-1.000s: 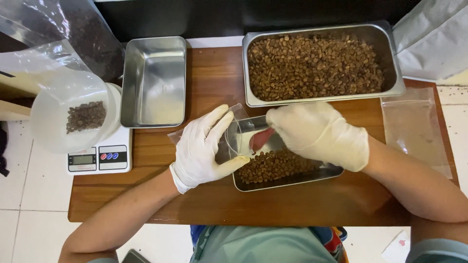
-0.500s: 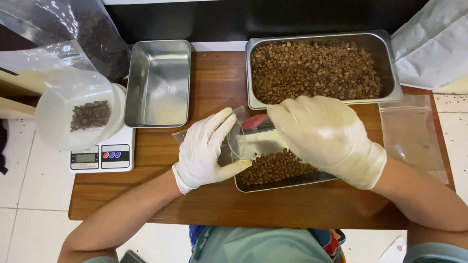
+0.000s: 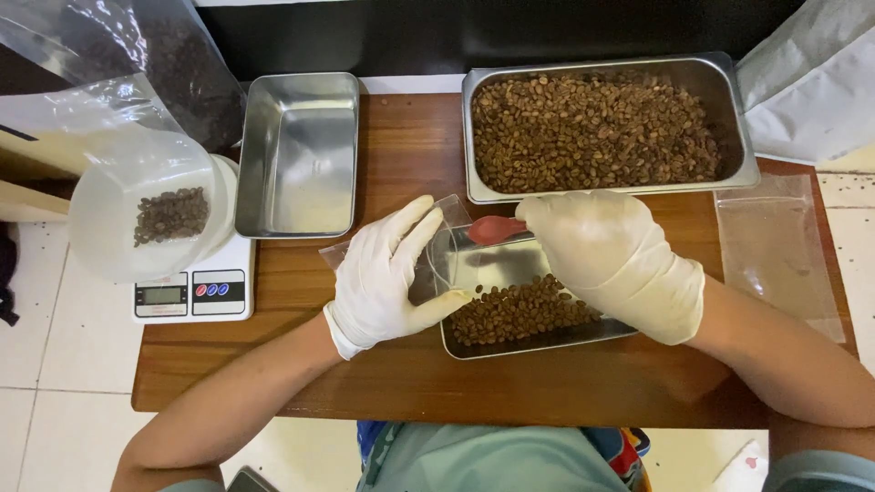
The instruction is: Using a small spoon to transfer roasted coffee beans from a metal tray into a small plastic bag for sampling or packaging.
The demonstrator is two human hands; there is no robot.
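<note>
Fingers [image 3: 556, 214] of right hand [image 3: 620, 260] hold red scoop [image 3: 492, 228] (left hand [image 3: 387, 278] holds bag [image 3: 437, 264]).

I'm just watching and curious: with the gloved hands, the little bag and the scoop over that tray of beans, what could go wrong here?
The clear bag is held open only by the left hand; if it sags, beans may miss it. The red scoop in the right hand is small, so beans might roll off. The small tray sits near the table's front edge and could get nudged.

White gloves on left hand [image 3: 387, 278] and right hand [image 3: 620, 260]; red scoop [image 3: 492, 229]; brown beans [image 3: 519, 310] in silver tray [image 3: 538, 342]; reddish-brown wood-grain bench [image 3: 410, 146]; white scale [image 3: 191, 293] with blue and red buttons.
</note>
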